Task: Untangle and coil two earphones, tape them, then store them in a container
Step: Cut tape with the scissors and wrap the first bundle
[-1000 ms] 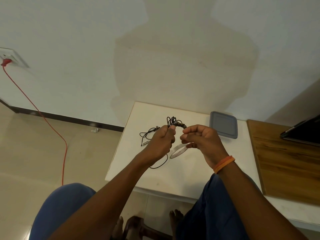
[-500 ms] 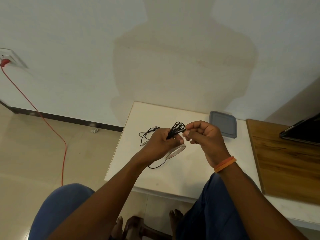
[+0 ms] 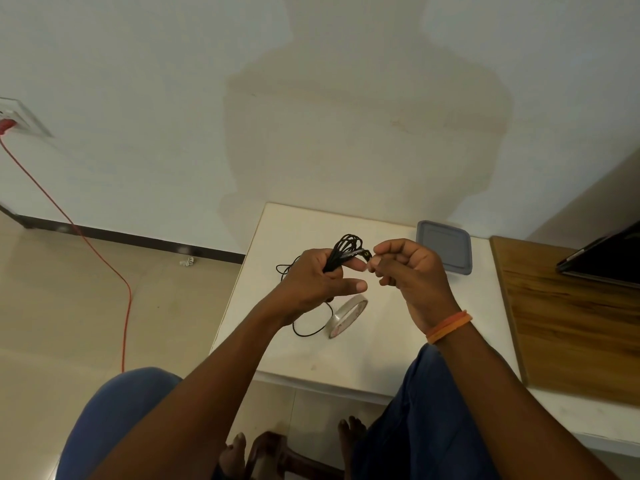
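Observation:
My left hand grips a coiled black earphone above the white table; the loops stick up past my fingers. My right hand pinches something small at the coil's right end; whether it is tape or the earphone tip is unclear. A second black earphone wire lies loose on the table under my left hand, partly hidden. A roll of clear tape stands tilted on the table beside that wire. The grey lidded container sits at the table's far right edge.
A wooden board lies on the right with a dark laptop at its far end. A red cable runs from a wall socket down across the floor. My knees are below the table's front edge.
Both hands have risen slightly and drawn together. My right hand has left the tape roll, which stands on the table, and now pinches at the coil's end.

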Motion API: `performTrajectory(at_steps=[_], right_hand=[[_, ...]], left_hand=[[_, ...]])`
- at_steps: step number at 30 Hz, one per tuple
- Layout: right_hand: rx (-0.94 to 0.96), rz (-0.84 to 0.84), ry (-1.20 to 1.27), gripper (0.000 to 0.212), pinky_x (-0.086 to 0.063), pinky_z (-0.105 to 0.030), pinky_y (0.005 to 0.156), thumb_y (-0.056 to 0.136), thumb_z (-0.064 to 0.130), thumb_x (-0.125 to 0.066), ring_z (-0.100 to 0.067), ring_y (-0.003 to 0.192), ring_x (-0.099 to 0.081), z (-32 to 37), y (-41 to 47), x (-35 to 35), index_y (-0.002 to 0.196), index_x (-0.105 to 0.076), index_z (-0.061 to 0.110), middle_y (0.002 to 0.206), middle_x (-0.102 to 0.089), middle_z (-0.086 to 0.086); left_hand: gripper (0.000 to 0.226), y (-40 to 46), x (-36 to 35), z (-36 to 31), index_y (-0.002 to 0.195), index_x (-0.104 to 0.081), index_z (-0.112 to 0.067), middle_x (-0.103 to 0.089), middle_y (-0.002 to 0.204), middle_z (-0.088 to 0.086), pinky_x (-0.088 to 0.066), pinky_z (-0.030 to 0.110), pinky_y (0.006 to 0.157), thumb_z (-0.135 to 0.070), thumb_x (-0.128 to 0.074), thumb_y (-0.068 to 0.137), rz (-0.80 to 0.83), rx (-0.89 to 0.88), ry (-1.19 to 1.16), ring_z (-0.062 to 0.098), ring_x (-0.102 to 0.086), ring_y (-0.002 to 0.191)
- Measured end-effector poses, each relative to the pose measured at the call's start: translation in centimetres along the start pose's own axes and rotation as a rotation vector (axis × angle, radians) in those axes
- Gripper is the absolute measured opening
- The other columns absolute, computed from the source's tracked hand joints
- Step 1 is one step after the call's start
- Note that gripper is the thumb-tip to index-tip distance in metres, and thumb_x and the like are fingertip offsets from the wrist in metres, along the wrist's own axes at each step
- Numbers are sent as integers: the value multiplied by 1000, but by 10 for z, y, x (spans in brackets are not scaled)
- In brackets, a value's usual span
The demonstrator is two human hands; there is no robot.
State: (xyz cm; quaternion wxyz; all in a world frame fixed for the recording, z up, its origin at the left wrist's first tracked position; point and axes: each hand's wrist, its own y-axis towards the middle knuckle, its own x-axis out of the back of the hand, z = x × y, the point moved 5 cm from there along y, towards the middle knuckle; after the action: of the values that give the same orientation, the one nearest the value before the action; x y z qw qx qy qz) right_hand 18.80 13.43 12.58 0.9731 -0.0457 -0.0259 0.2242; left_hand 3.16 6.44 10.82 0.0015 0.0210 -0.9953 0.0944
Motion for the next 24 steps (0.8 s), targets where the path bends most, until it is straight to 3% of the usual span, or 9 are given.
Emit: performTrajectory(at_steps=[5, 12, 17, 20, 23, 24], right_hand=[[-14, 2, 17, 13, -54, -29, 66, 86, 3, -66, -17, 72, -66, 0, 0, 1, 95, -69, 12, 82, -74, -8], [15, -7, -69, 12, -55, -23, 63, 83, 3, -71, -12, 69, -67, 2, -1, -2, 93, -70, 10, 77, -74, -3], [75, -34, -133, 13, -54, -18, 64, 79, 6, -76, -12, 70, -69, 4, -1, -3, 88, -70, 14, 75, -74, 0], [102, -52, -194, 14, -57, -19, 68, 78, 8, -78, -14, 72, -71, 4, -1, -3, 87, -70, 16, 74, -74, 2], [109, -60, -215, 14, -56, -17, 68, 77, 9, -79, -13, 72, -71, 3, -2, -2, 87, -70, 15, 72, -74, 2], [105, -58, -216, 14, -56, -16, 67, 77, 9, -79, -12, 71, -71, 2, -2, -2, 87, -70, 15, 72, -74, 2]], left_hand=[[26, -1, 0, -3, 98, -75, -23, -24, 53, -9, -34, 19, 51, -20, -84, 74, -3, -13, -2, 16, -25, 54], [16, 0, -1, -9, 96, -77, -14, -26, 51, -5, -23, 19, 48, -18, -80, 81, -220, -145, 98, 11, -22, 49], [10, -1, -2, -8, 88, -77, -12, -39, 48, -10, -32, 17, 53, -15, -81, 80, -276, -148, 96, 6, -33, 48], [11, -1, -2, -8, 91, -78, -10, -62, 65, 20, -43, 25, 68, -13, -80, 81, -217, -112, 72, 13, -52, 65], [10, -1, -1, -6, 92, -77, -5, -66, 57, -13, -41, 8, 55, -10, -78, 83, -189, -103, 69, -5, -53, 53], [8, -1, -2, -7, 89, -77, -5, -64, 56, -16, -39, 7, 53, -11, -78, 83, -188, -106, 75, -6, -52, 50]])
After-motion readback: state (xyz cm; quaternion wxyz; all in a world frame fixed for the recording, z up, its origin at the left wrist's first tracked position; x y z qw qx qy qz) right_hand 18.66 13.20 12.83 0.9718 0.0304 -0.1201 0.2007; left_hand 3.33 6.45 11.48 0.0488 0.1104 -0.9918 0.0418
